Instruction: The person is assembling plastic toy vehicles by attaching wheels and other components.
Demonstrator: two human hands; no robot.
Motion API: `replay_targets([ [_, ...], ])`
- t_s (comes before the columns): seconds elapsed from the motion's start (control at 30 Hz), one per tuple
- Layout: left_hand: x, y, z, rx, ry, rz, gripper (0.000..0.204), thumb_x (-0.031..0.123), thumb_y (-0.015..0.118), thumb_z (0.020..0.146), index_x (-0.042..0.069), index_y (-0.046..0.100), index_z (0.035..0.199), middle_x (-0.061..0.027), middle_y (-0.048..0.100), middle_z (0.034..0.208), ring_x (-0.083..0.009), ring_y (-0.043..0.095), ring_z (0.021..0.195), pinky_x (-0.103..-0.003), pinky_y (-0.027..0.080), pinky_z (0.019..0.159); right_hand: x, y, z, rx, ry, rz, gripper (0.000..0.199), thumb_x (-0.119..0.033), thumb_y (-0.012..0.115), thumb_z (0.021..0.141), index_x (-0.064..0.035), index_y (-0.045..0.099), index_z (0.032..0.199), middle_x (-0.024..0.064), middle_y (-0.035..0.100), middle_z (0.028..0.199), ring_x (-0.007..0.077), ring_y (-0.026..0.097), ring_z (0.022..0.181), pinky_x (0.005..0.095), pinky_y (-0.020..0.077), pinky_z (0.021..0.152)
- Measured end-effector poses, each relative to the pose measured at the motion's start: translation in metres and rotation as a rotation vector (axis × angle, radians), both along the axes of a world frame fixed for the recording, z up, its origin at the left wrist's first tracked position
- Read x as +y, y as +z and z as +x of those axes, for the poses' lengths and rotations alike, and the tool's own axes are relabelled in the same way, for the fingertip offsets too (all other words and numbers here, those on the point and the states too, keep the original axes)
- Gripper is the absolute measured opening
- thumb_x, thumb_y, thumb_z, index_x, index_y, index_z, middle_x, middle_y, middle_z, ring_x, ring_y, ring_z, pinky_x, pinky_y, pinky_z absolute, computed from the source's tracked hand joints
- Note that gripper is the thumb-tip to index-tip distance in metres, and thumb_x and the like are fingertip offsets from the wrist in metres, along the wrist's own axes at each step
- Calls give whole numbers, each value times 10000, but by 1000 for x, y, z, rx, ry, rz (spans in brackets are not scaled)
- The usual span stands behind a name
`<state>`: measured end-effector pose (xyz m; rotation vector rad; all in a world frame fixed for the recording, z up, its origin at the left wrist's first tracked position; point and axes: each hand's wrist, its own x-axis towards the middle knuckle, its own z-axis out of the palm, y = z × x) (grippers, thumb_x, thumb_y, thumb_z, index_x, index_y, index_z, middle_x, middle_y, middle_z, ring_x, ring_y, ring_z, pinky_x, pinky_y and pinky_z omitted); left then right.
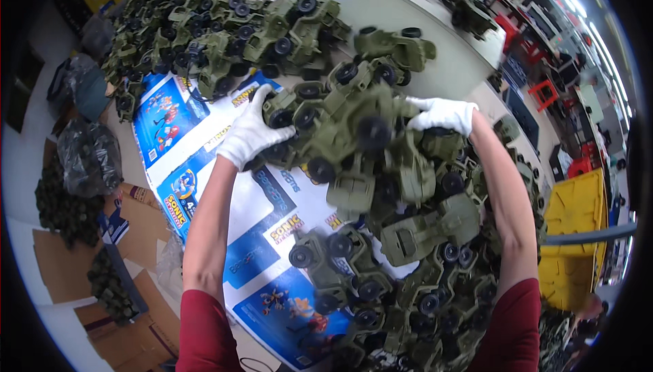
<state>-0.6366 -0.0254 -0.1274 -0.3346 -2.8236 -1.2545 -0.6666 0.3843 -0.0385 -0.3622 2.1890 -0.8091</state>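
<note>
Both of my hands, in white gloves, press in from either side on a clump of olive-green toy jeeps (340, 117) with black wheels. My left hand (253, 132) spreads its thumb and fingers around the left end of the clump. On the opposite side, my right hand (441, 115) curls against the jeeps; some of its fingertips are hidden behind them. The middle of the clump is blurred. Beneath it lies a blue-and-white printed sheet (204, 127) with cartoon figures. A heap of similar jeeps (422, 297) covers the sheet's near right part.
A larger heap of green jeeps (204, 39) fills the far left. Behind my hands rises a pale panel (401, 8), with a jeep (468, 8) on its ledge. Cardboard boxes (129, 236) and plastic bags (88, 158) lie left; a yellow bin (575, 215) stands right.
</note>
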Motion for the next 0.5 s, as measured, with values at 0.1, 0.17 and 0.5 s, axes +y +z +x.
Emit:
replay_targets([
  [0.1, 24, 20, 51, -96, -79, -6, 1000, 336, 859, 655, 37, 332, 1451, -234, 553, 1312, -331, 545, 1235, -358, 419, 1051, -9, 29, 62, 58, 36, 151, 887, -314, 718, 803, -110, 262, 1536, 92, 691, 1130, 165, 596, 1068, 297, 427, 979],
  [0.17, 21, -8, 87, -174, -137, 221, 1003, 298, 863, 655, 32, 323, 1458, -227, 542, 1322, -316, 533, 1247, -351, 406, 1065, -11, 56, 95, -2, -65, 195, 832, -185, 718, 814, -172, 299, 1533, 67, 655, 1112, 96, 555, 918, 273, 451, 886],
  [0.5, 93, 2, 227, -327, -287, 629, 994, 158, 839, 717, 27, 236, 1496, -166, 579, 1263, -208, 582, 1139, -331, 473, 981, 51, 69, 271, 36, -386, -156, 809, -117, 653, 791, -175, 318, 1526, 126, 391, 1520, 195, 416, 1339, 337, 321, 1103],
])
